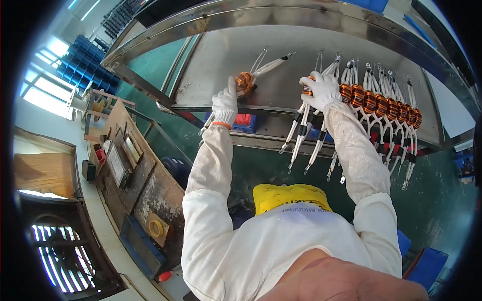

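Observation:
A ring-shaped copper-wire coil (244, 83) with white sleeved leads is at the left part of the metal shelf. My left hand (225, 107), in a white knit glove, is closed at its left side, the index finger pointing up along it. My right hand (323, 91), gloved alike, grips another copper coil (307, 88) from above, its fingers covering part of it. To its right stands a row of several similar coils (381, 105), close together. Their white leads end in metal lugs, some reaching back over the shelf, others hanging over its front edge.
A steel frame bar (321, 16) arches above the metal shelf (211, 65). Blue bins with red contents (243, 119) sit below the shelf edge. Left is a worn wooden bench (155, 200) carrying a yellow tape roll (156, 228). Blue spools (88, 62) are stacked far left.

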`<action>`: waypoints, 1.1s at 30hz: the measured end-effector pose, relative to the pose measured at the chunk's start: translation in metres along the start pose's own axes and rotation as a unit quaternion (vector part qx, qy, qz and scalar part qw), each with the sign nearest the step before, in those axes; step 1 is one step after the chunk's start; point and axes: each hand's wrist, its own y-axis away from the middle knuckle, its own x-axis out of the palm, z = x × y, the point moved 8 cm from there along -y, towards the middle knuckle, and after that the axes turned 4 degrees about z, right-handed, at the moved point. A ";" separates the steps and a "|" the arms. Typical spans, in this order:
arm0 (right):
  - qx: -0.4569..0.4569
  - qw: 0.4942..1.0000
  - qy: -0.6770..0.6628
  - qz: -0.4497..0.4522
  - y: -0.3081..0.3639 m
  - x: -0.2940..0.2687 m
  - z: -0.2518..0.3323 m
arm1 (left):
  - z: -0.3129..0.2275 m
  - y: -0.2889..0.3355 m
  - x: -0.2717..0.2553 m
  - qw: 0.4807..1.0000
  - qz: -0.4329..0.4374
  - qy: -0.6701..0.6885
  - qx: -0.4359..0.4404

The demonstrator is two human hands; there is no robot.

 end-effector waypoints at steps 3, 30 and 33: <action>0.016 0.999 -0.004 0.028 0.001 0.003 -0.004 | -0.006 -0.008 -0.013 0.997 0.048 0.052 -0.009; 0.026 1.000 0.005 0.012 -0.002 -0.001 0.004 | 0.205 -0.041 0.046 0.939 0.034 0.105 -0.325; 0.034 0.999 0.009 0.015 0.000 -0.001 0.001 | 0.214 -0.048 0.047 0.940 0.044 0.091 -0.324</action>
